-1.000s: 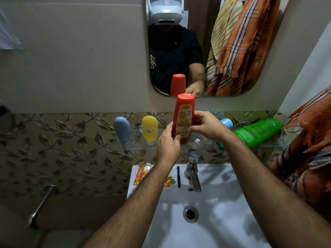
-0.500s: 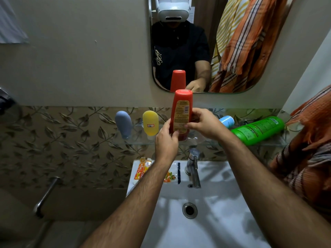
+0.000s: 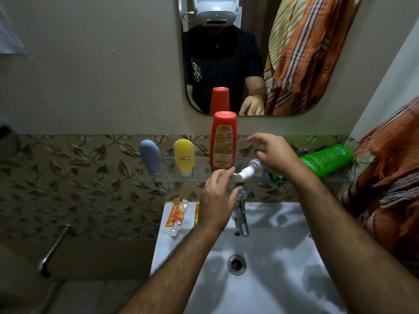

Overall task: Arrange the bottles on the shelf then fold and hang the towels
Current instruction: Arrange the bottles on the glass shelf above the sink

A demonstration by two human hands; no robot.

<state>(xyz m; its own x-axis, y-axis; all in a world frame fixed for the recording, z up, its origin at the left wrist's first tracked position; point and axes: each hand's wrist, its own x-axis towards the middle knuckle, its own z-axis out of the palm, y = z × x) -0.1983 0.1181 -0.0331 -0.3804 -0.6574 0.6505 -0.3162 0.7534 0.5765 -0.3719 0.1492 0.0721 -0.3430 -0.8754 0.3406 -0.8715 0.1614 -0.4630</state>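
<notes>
A tall red bottle (image 3: pixel 223 141) stands cap-down on the glass shelf (image 3: pixel 335 177) under the mirror. Left of it stand a yellow bottle (image 3: pixel 184 156) and a grey-blue bottle (image 3: pixel 149 157). A small white bottle (image 3: pixel 248 171) with a blue end lies on its side just right of the red one. A green bottle (image 3: pixel 326 159) lies flat at the shelf's right end. My left hand (image 3: pixel 217 200) hovers open just below the red bottle. Over the white bottle, my right hand (image 3: pixel 275 155) is open with fingers spread. An orange striped towel (image 3: pixel 390 168) hangs at the right.
A white sink (image 3: pixel 260 268) with a steel tap (image 3: pixel 241 214) sits below the shelf. Orange sachets (image 3: pixel 176 216) lie on the sink's left rim. The mirror (image 3: pixel 317 64) reflects me and hanging towels. A metal pipe (image 3: pixel 54 248) juts from the wall at the lower left.
Both hands held the red bottle upright before. It now stands on the shelf, and both hands have let go and drawn slightly away.
</notes>
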